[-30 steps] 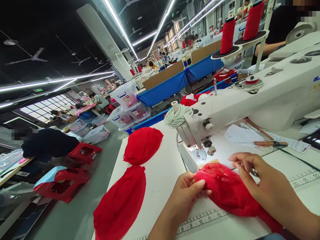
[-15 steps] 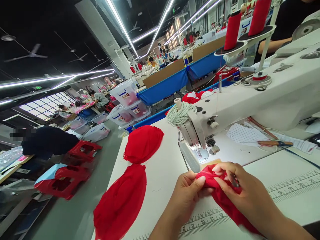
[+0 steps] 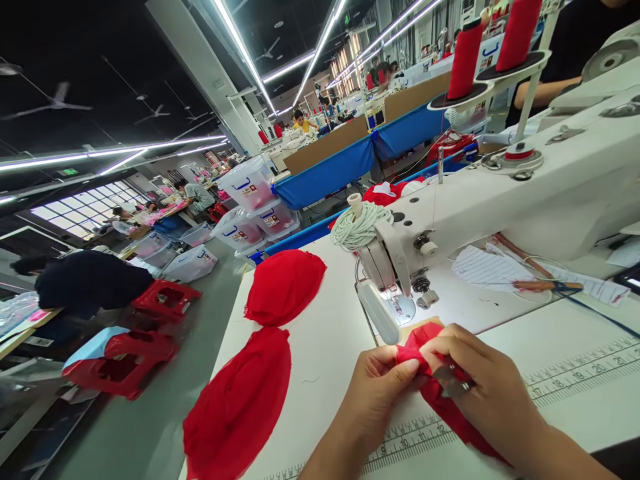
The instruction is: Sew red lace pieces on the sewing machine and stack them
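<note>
Just in front of the sewing machine (image 3: pixel 500 193), my left hand (image 3: pixel 373 387) pinches a bunched piece of red fabric (image 3: pixel 437 399) between thumb and fingers. My right hand (image 3: pixel 493 383) is closed on the same fabric, close beside the left. A small dark metal tool (image 3: pixel 461 385) shows among the right fingers; most of it is hidden, so its kind is unclear. The rest of the fabric hangs down under my right hand over the table. Two more red fabric pieces lie on the left: a rounded one (image 3: pixel 285 285) and a longer one (image 3: pixel 243 407).
Printed ruler markings (image 3: pixel 405 443) run along the white table (image 3: pixel 320 413). A coil of pale cord (image 3: pixel 361 227) sits on the machine head. Red thread cones (image 3: pixel 465 61) stand above. Paper slips (image 3: pixel 487 270) lie right. Red stools (image 3: pixel 125 363) and plastic bins (image 3: pixel 247 183) stand left; other people work around.
My right fingers have closed in on the fabric and shifted slightly, the metal tool turning with them. My left hand keeps its pinch. The view has shifted slightly.
</note>
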The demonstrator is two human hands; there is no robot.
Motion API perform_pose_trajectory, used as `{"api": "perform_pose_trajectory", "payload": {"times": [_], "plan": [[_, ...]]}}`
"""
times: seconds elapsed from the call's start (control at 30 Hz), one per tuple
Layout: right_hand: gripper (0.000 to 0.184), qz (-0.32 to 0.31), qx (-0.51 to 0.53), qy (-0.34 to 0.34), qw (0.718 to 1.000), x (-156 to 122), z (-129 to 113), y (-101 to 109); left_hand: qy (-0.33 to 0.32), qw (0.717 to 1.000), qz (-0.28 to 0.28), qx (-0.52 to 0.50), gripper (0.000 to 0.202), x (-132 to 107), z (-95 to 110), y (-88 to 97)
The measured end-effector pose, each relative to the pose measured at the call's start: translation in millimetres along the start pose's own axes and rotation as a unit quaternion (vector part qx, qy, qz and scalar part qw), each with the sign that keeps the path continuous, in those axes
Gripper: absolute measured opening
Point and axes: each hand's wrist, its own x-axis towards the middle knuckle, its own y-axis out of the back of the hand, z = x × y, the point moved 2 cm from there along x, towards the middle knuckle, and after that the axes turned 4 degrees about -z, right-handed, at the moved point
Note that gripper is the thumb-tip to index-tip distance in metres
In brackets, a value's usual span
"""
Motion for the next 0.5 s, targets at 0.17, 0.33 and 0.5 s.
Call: {"api": "perform_pose_trajectory", "payload": {"times": [0.17,0.33,0.5], "plan": [[0.014,-0.012,-0.012,-0.091,0.996,2,3,5,0.007,0.999,0.006,-0.032,0.022,2,-3,1.6],[0.016,-0.071,-0.054,-0.143,0.986,-13,12,17,0.006,0.999,0.016,-0.045,0.023,1,-3,3.5],[0.031,-0.062,-0.175,-0.004,0.983,-24,15,24,0.011,0.999,0.032,-0.03,0.026,-1,-3,4.8]]}}
